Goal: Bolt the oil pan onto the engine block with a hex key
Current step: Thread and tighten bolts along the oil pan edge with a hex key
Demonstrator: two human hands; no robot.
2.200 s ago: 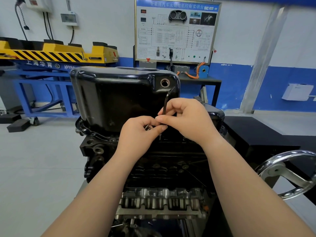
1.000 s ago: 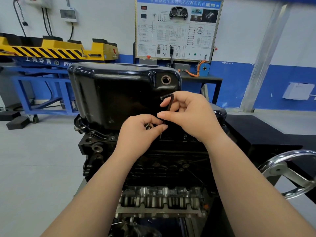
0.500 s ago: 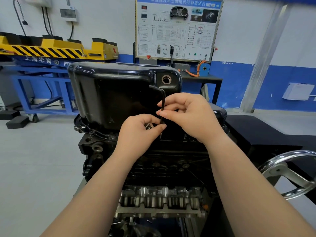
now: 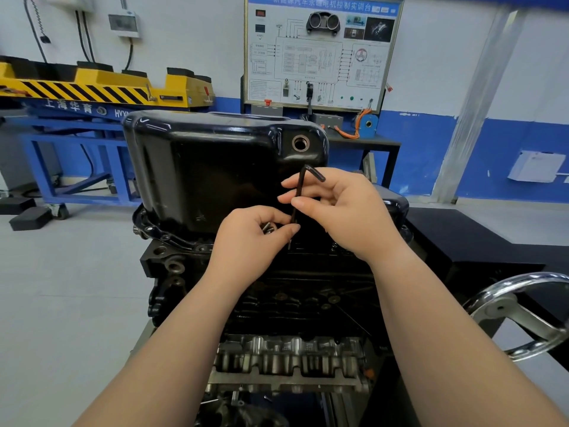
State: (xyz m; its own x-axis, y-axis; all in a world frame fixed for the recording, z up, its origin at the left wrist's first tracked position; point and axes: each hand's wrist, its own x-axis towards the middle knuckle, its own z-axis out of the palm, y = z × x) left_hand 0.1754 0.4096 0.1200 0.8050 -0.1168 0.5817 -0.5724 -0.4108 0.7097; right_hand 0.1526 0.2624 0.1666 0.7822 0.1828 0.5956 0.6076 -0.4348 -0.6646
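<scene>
Black oil pan (image 4: 215, 167) sits upside down on top of the engine block (image 4: 172, 266), rim flange resting along the block's edge; the open drain hole (image 4: 300, 143) is up near the pan's top right corner. The hex key (image 4: 299, 192) stands pretty much upright in front of the pan's near face, short leg bent off to the right at the top, long leg pointing down with its tip at the flange between the two hands; can't tell if the tip is actually seated in a bolt head, it's too dark down there.

Right hand (image 4: 348, 211) has the long leg pinched between thumb and fingertips about halfway up, other fingers loosely curled. Left hand (image 4: 249, 238) is curled up just below and to the left, holding a few silvery bolts (image 4: 268, 227) in the crook of its fingers; its thumb tip is right up against the key's shaft.

Rest of the shop: a chrome handwheel (image 4: 523, 315) low on the right, a wiring training board (image 4: 320, 50) on the wall behind the pan, a yellow lift (image 4: 101, 84) with black hazard stripes on a blue frame off to the left, grey floor (image 4: 61, 303) all around.
</scene>
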